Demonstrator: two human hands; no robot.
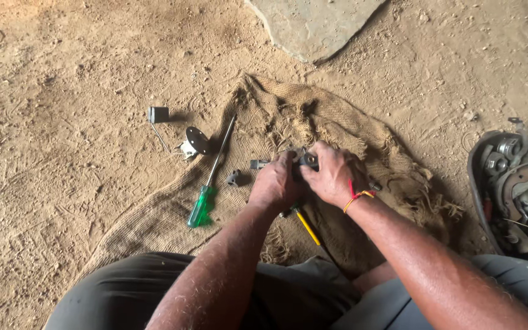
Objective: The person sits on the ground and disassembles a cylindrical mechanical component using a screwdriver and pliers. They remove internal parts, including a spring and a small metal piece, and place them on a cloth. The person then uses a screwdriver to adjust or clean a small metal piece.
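Observation:
My left hand (273,183) and my right hand (331,174) meet over a burlap sack (313,122), both closed around a small dark metal part (307,160) that is mostly hidden by the fingers. A red and yellow thread is tied on my right wrist. A yellow-handled tool (307,226) lies on the sack just under my hands. A long screwdriver with a green handle (201,205) lies to the left of my left hand. Two small grey metal pieces (234,178) rest between the screwdriver and my left hand.
On the sandy ground to the left sit a round black disc (197,140) and a small grey block on a thin rod (158,114). A flat stone (316,21) lies at the top. A tray of metal parts (520,189) is at the right edge.

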